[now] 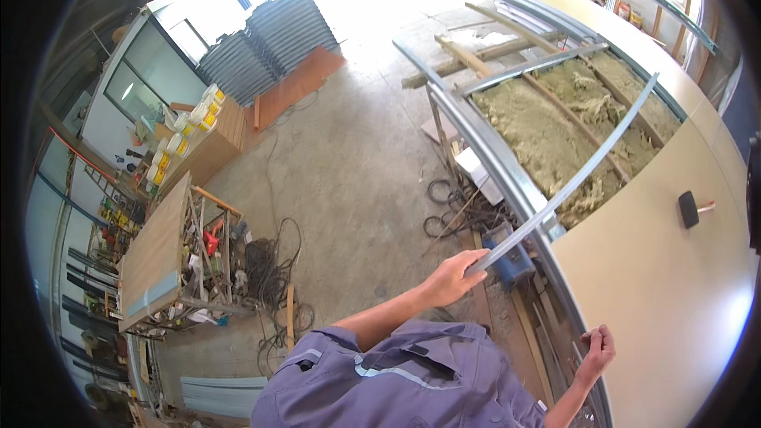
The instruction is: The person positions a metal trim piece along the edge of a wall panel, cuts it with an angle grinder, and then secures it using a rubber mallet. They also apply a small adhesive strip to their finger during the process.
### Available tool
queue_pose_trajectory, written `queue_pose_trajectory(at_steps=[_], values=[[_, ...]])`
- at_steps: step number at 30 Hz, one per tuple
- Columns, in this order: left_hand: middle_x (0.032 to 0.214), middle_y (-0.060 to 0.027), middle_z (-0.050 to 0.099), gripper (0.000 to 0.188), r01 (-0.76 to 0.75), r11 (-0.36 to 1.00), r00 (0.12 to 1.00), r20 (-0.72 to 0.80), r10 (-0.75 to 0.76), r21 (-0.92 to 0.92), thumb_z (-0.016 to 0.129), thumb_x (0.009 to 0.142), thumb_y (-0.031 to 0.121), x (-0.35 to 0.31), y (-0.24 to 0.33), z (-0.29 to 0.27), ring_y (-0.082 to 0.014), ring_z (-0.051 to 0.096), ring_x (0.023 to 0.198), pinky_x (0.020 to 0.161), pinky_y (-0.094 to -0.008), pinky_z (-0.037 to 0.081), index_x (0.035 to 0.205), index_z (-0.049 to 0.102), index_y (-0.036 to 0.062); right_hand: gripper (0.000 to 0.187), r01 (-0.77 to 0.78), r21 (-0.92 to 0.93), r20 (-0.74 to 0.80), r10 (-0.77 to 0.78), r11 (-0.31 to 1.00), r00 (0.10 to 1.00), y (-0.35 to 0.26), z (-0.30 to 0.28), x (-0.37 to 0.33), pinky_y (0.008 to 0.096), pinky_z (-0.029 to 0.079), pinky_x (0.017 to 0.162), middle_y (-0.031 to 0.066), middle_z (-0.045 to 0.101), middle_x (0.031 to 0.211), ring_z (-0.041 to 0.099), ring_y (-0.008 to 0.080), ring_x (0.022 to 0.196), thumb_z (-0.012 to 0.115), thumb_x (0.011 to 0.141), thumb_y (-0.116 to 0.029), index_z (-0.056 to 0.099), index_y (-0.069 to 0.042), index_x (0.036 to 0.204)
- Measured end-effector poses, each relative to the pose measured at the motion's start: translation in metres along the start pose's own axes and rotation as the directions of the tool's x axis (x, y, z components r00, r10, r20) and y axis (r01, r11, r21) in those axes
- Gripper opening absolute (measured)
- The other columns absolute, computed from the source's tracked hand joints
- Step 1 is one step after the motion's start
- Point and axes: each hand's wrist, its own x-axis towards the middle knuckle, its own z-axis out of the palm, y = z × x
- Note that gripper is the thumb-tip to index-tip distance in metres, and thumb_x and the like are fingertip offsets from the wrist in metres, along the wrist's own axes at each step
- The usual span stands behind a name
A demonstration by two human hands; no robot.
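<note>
Left hand (pixel 453 276) closed around lower end of long metal strip (pixel 583 173); strip slanting up across insulation-filled frame (pixel 555 135). Right hand (pixel 598 346) loosely fisted at edge of pale panel (pixel 658 285), gripping nothing visible. Black rubber mallet (pixel 691 208) lying on panel, well apart. Blue power tool (pixel 511 257) just beneath left hand.

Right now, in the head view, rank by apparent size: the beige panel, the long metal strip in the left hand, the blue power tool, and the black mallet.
1. Beige panel, by far the largest.
2. Long metal strip, held by the left hand.
3. Blue power tool, partly hidden by the strip.
4. Black mallet, smallest, though it lies farther from the camera, so its rank against the tool is unsure.
</note>
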Motion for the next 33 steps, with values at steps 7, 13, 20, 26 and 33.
queue_pose_trajectory(at_steps=[7,13,20,26,33], values=[[0.095,-0.005,0.062,0.054,0.329,0.9,0.914,0.337,-0.226,-0.287,0.061,0.1,0.013,0.146,0.011,0.032,-0.0104,0.057,0.07,0.06,-0.028,0.05,0.15,0.044,0.0047,0.021,0.062,-0.017,-0.032,-0.062,0.998,0.998,-0.002,0.042,0.076,0.0305,0.055,0.07,0.0074,0.064,0.08,0.062,0.0141,0.072,0.053,0.102,-0.007,0.064,0.01,0.109],[0.129,-0.0223,0.058,0.057,-0.058,0.968,0.976,0.189,0.106,-0.243,0.058,0.098,0.011,0.261,-0.037,0.108,-0.0278,0.063,0.098,0.089,-0.0395,0.051,0.15,0.041,-0.0025,0.022,-0.017,-0.054,-0.175,0.007,0.998,0.985,0.0,0.086,0.084,0.0299,0.054,0.067,0.0071,0.063,0.08,0.061,0.0141,0.072,0.054,0.102,-0.008,0.063,0.01,0.111],[0.119,-0.0233,0.056,0.051,0.077,0.938,0.938,0.342,0.047,-0.339,0.054,0.098,0.006,0.336,-0.029,0.16,-0.0382,0.058,0.108,0.095,-0.0433,0.047,0.147,0.043,-0.0001,0.02,-0.112,-0.165,-0.337,0.051,0.98,0.94,-0.019,0.128,0.075,0.0316,0.053,0.068,0.0082,0.063,0.079,0.062,0.0176,0.072,0.054,0.101,-0.012,0.067,0.003,0.099],[0.116,-0.0234,0.052,0.049,0.092,0.943,0.93,0.367,0.033,-0.319,0.051,0.099,0.004,0.335,-0.06,0.223,-0.041,0.056,0.1,0.087,-0.0444,0.048,0.147,0.041,0.0038,0.028,-0.282,-0.378,-0.373,0.134,0.882,0.918,-0.057,0.166,0.063,0.0368,0.053,0.077,0.012,0.072,0.083,0.066,0.0234,0.078,0.054,0.098,-0.015,0.073,0.001,0.085],[0.121,-0.0269,0.05,0.051,0.089,0.943,0.932,0.361,0.035,-0.322,0.052,0.098,0.003,0.344,-0.055,0.249,-0.0461,0.056,0.105,0.091,-0.049,0.048,0.148,0.039,0.0051,0.028,-0.278,-0.402,-0.38,0.117,0.872,0.918,-0.065,0.175,0.07,0.0366,0.053,0.07,0.0097,0.07,0.08,0.064,0.0232,0.073,0.055,0.097,-0.016,0.07,-0.001,0.08]])
